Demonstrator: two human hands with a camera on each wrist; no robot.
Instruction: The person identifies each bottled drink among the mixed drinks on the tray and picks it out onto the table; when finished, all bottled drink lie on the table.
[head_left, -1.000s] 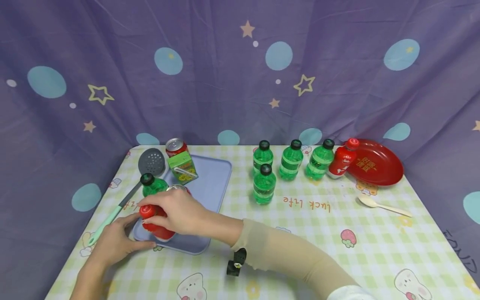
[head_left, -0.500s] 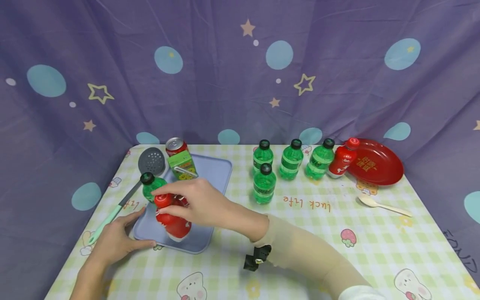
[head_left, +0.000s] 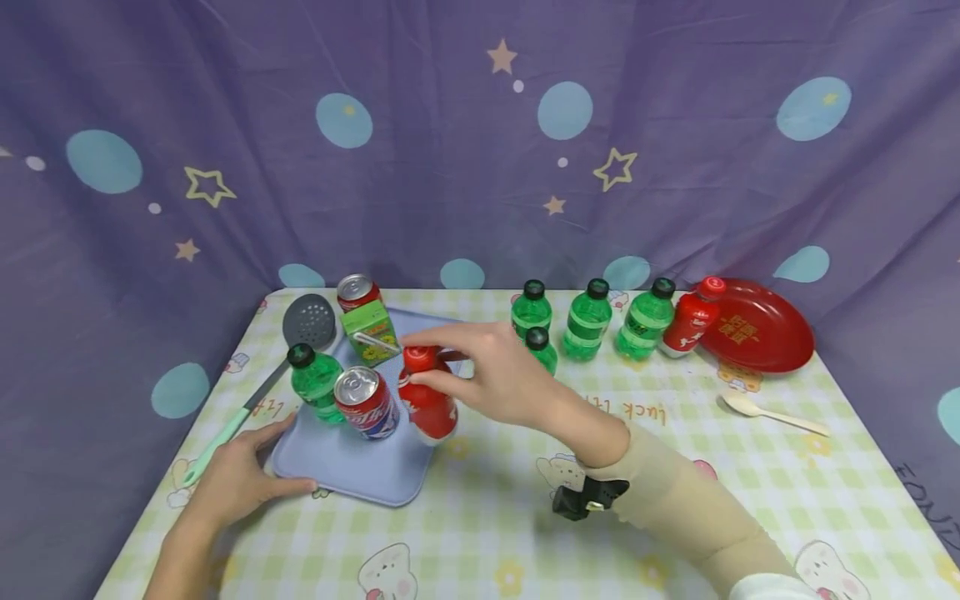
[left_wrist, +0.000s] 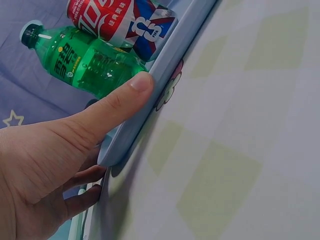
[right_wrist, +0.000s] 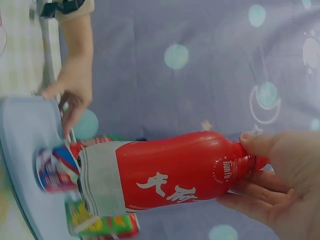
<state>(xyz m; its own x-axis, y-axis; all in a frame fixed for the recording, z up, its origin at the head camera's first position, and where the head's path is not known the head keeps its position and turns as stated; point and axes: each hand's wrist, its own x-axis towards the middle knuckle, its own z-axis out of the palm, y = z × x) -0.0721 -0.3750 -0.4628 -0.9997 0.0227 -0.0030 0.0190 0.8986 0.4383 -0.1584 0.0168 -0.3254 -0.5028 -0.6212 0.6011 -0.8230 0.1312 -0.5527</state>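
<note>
My right hand [head_left: 506,375] pinches a red bottle [head_left: 431,408] by its neck, just below the red cap. The bottle hangs over the right edge of the blue-grey tray [head_left: 352,479], slightly tilted in the head view. White lettering and a pale base show on the bottle in the right wrist view. My left hand [head_left: 236,475] spreads around the tray's near left corner, its thumb straight along the rim and its fingers extended at the side. On the tray stand a cola can [head_left: 367,407], a green bottle [head_left: 317,385] and a green juice box [head_left: 372,337] with a straw.
Another red can [head_left: 357,290] stands behind the juice box. A slotted spatula [head_left: 258,392] lies left of the tray. Several green bottles [head_left: 587,321], a red bottle [head_left: 692,318], a red plate [head_left: 772,333] and a wooden spoon [head_left: 776,414] occupy the right side.
My right hand has carried the red bottle rightward and a little farther back, from the tray's near left part to its right edge. The cola can is uncovered. My left hand stays at the corner.
</note>
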